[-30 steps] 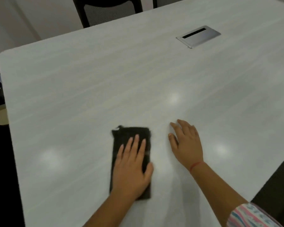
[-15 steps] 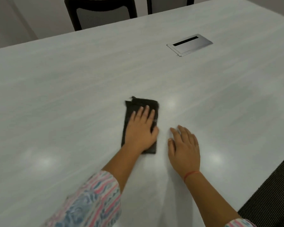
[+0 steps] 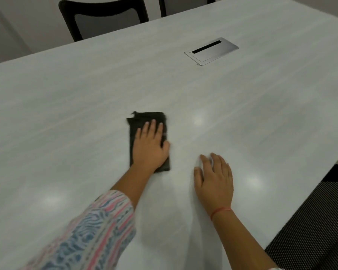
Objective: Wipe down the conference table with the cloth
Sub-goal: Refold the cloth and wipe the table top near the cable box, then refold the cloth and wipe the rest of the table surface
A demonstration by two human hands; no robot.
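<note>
There's the left hand (image 3: 150,147), down flat on the cloth (image 3: 143,118), palm pressing it onto the tabletop (image 3: 76,117). Its fingers (image 3: 153,127) are straight and side by side along the cloth's length, thumb out at its right border: nothing curled, no pinch, just a flat press. The cloth is black, folded into a long narrow rectangle, and it lies well in from every edge of the tabletop in view, roughly midway between the far edge and the near right edge, with its long side pointing at the far edge. Its far end shows beyond the fingertips, a small tab poking out at the far left corner, and its near end peeps out beside the wrist. A patterned pink, blue and white sleeve (image 3: 94,230) covers that forearm. Now the right hand (image 3: 215,180): palm down on bare tabletop, to the right of the cloth and a little nearer, apart from it. Its fingers (image 3: 220,162) are loose and slightly spread, holding nothing, though the tips are blurred. A red thread (image 3: 220,211) rings that wrist. Towards the far right a metal hatch (image 3: 211,52) with a dark slot sits flush in the tabletop. A black chair (image 3: 103,16) stands at the far edge, and a mesh seat (image 3: 310,234) shows beside the near right edge.
</note>
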